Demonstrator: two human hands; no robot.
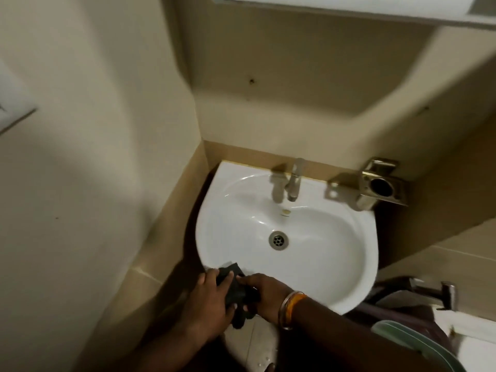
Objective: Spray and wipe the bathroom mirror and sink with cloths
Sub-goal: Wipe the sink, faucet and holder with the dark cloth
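Both hands hold the dark cloth (233, 288) at the sink's (335, 288) front-left rim: left hand (212, 299) fingers curled over it, right hand (264, 292) pinching its edge, probably bunching it to wipe the basin.

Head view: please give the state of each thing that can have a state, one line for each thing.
dark cloth: crumpled, held by both hands at the sink's front rim.
left hand: grips the cloth.
right hand: grips the cloth.
sink: no standing water, drain unplugged.
tap: no water running.
metal holder: its round cup looks empty.
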